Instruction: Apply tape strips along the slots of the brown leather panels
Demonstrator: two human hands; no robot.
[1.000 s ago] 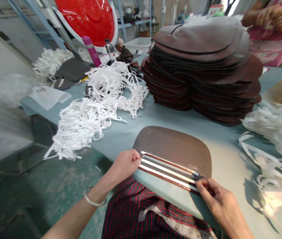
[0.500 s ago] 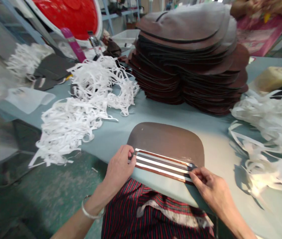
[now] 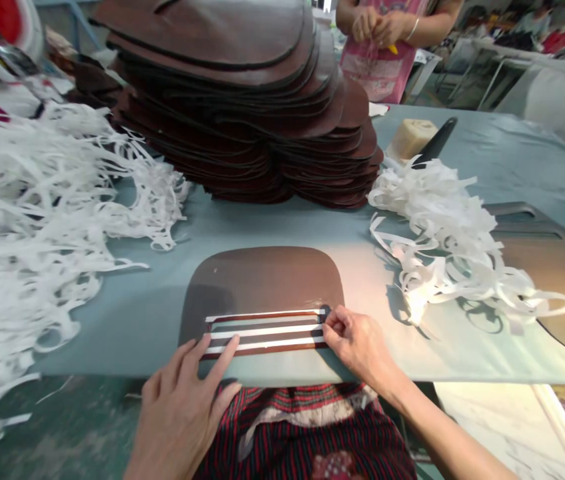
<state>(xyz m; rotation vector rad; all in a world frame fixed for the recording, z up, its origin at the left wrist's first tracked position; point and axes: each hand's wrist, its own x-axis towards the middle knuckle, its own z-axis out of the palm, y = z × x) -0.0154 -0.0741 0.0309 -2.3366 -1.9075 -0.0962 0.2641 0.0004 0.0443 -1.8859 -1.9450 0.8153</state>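
Note:
A brown leather-like panel (image 3: 267, 280) with rounded corners lies flat at the table's near edge. Along its near side run slots and several narrow white strips (image 3: 272, 331), with reddish-brown edging beside them. My left hand (image 3: 187, 380) is open, its fingers spread over the left end of the strips and the panel's near left corner. At the right end of the strips, my right hand (image 3: 355, 340) is closed in a pinch on a white strip's end; the fingertips partly hide the exact grip.
Behind the panel rises a tall stack of brown panels (image 3: 252, 127). Piles of curled white strips lie left (image 3: 52, 200) and right (image 3: 442, 233). A cream roll (image 3: 412, 137), a black handle (image 3: 437, 141) and another slotted panel (image 3: 557, 267) are farther right. Another person's hands (image 3: 380, 27) are across the table.
The view has swung right. My left hand has gone from a pinch at the strips' left end to spread fingers resting there. My right hand stays pinched at the right end.

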